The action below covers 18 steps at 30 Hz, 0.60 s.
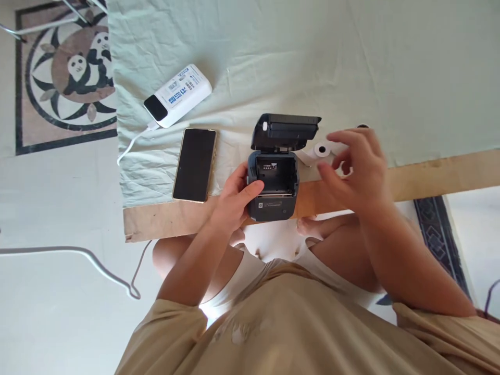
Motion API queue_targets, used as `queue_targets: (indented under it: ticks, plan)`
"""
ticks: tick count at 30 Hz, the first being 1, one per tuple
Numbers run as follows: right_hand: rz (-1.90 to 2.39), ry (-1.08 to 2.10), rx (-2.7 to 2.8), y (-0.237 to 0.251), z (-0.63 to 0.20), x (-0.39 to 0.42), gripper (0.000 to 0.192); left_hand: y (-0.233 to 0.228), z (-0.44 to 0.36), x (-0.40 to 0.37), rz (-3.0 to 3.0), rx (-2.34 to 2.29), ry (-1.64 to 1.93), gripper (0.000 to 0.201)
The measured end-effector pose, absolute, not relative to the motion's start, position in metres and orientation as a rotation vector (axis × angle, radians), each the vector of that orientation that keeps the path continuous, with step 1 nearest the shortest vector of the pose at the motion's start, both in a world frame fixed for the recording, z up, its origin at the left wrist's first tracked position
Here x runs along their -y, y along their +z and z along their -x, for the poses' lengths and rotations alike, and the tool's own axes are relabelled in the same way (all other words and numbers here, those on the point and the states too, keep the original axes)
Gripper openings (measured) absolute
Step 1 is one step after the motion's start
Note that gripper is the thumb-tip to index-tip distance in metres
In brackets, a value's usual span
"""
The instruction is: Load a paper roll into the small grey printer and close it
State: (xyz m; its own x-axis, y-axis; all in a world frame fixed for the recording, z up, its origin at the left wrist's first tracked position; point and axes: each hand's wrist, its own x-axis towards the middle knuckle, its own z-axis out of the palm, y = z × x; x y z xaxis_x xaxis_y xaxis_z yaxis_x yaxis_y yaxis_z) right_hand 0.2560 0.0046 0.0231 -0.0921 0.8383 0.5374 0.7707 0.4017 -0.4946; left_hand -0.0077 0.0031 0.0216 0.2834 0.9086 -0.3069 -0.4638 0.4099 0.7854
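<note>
My left hand [237,198] grips the left side of a black portable label printer [273,207], thumb over its edge. The printer's lid [287,127] is swung up, and its paper compartment [276,174] shows no roll inside. To the right, my right hand [357,166] hovers with thumb and fingers apart, slightly blurred, holding nothing that I can see. A small white paper roll [322,150] with a dark core lies on the cloth, just left of those fingers. Behind the right hand a small dark thing [363,126] shows in part.
A dark-screened phone [195,164] lies left of the printer. Farther back is a white power bank [178,96] with a white cable [133,145] plugged in. Pale green cloth [273,62] covers the table, whose wooden front edge [437,177] is bare. My legs are beneath it.
</note>
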Motion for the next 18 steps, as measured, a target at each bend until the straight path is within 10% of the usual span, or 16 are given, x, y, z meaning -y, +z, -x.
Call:
queue_targets:
  ticks: [12, 18]
  plan:
    - [1.308, 0.658, 1.504, -0.010, -0.245, -0.019, 0.068, 0.015, 0.008, 0.000, -0.604, -0.809, 0.975, 0.061]
    - [0.999, 1.295, 0.845, 0.018, -0.242, 0.012, 0.039, 0.015, 0.007, 0.001, -0.641, -0.821, 1.011, 0.056]
